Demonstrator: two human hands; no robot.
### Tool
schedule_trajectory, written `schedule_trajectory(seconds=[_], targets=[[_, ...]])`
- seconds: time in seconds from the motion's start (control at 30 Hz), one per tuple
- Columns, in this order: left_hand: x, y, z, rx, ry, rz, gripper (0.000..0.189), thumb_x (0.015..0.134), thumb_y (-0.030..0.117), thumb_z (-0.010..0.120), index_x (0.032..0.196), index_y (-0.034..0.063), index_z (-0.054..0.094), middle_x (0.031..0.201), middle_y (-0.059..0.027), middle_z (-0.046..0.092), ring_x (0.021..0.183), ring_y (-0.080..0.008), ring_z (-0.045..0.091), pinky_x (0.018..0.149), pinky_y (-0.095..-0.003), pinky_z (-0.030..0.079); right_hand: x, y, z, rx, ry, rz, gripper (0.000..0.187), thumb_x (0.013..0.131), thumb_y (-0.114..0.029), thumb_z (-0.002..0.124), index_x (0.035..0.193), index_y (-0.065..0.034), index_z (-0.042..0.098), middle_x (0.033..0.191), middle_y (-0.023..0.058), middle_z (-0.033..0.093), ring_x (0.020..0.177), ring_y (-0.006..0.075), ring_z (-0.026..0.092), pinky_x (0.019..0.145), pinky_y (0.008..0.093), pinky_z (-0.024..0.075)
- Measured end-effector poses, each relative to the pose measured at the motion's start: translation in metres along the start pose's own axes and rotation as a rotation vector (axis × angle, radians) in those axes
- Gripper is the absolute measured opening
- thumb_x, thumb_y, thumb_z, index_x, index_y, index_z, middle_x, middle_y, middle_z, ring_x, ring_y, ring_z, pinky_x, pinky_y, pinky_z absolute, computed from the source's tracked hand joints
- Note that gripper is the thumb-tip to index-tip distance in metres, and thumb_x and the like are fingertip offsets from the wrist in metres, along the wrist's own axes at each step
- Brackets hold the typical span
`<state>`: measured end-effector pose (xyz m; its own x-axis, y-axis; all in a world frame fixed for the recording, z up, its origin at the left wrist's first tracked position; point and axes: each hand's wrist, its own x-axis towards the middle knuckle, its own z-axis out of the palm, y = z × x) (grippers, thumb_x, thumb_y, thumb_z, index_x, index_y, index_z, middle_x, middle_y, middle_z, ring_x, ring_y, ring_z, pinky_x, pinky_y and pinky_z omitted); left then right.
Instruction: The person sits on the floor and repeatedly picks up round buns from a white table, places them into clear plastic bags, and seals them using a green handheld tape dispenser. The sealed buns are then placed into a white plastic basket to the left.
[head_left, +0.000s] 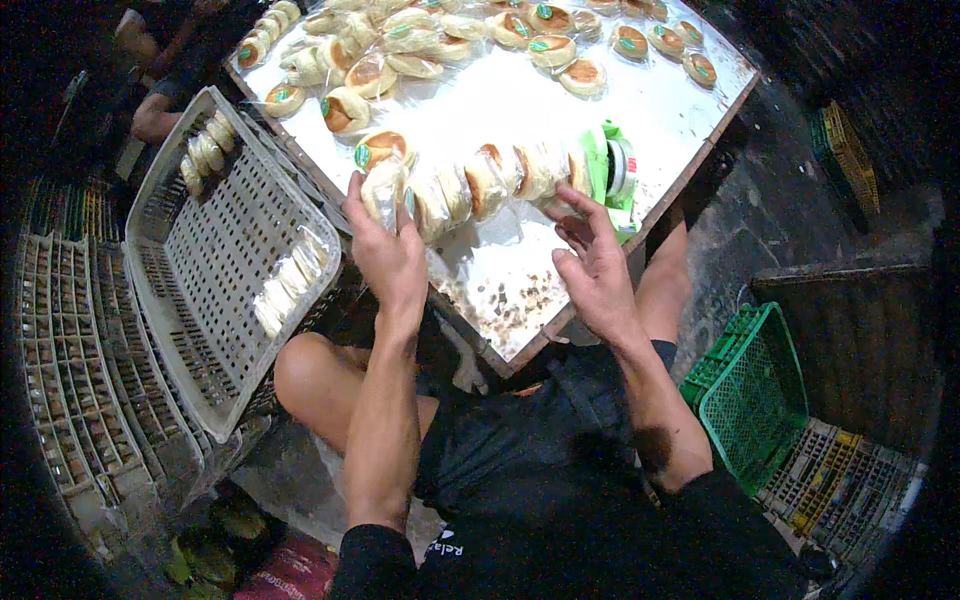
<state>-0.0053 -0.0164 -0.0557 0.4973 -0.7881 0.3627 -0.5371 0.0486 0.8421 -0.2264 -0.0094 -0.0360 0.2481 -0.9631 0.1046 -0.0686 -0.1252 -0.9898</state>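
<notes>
A row of plastic-wrapped buns (487, 180) stands on edge, side by side, across the white tabletop (517, 105). My left hand (390, 251) grips the wrapped bun (384, 196) at the row's left end, fingers on its outer side and thumb on its inner side. Near the right end is my right hand (596, 274), its fingers apart and the fingertips against or just in front of the last buns. A green tape dispenser (600, 169) with a roll of tape stands just beyond that end. Another wrapped bun (386, 146) with a green label lies behind my left hand.
Many wrapped buns (405, 45) are heaped at the table's far side. A grey plastic crate (225, 262) at left holds two rows of wrapped goods. More crates (75, 337) stand beyond it. Green crates (754, 397) sit at lower right. Another person's arm (154, 116) shows at upper left.
</notes>
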Motion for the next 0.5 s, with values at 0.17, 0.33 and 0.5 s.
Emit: schedule_trajectory(seconds=[0.17, 0.33, 0.5], targets=[[-0.003, -0.050, 0.021, 0.441, 0.070, -0.059, 0.080, 0.080, -0.010, 0.058, 0.150, -0.0063, 0.020, 0.142, -0.0331, 0.044, 0.131, -0.0460, 0.046, 0.109, -0.0473, 0.039, -0.005, 0.008, -0.008, -0.043, 0.040, 0.078, 0.038, 0.094, -0.004, 0.059, 0.131, -0.0009, 0.053, 0.126, 0.0107, 0.061, 0.110, 0.0214, 0.064, 0.095, 0.0341, 0.0501], [0.004, -0.045, 0.016, 0.172, -0.376, -0.387, 0.099, 0.093, 0.042, 0.063, 0.154, -0.0092, 0.003, 0.153, -0.0443, 0.012, 0.146, -0.0527, 0.015, 0.118, -0.0503, 0.026, 0.028, 0.007, -0.020, -0.225, 0.016, -0.024, 0.030, 0.091, -0.013, 0.067, 0.118, -0.0006, 0.062, 0.113, 0.0128, 0.067, 0.101, 0.0237, 0.066, 0.089, 0.0338, 0.0515], [0.025, -0.012, 0.008, 0.794, -0.572, 0.145, 0.120, 0.073, 0.049, 0.082, 0.156, 0.0011, 0.010, 0.154, -0.0316, 0.026, 0.143, -0.0495, 0.028, 0.101, -0.0540, 0.048, 0.112, 0.026, -0.014, -1.192, -0.209, -0.578, 0.084, 0.073, -0.033, 0.085, 0.143, -0.0143, 0.042, 0.134, 0.0138, 0.057, 0.113, 0.0368, 0.062, 0.110, 0.0551, 0.0353]])
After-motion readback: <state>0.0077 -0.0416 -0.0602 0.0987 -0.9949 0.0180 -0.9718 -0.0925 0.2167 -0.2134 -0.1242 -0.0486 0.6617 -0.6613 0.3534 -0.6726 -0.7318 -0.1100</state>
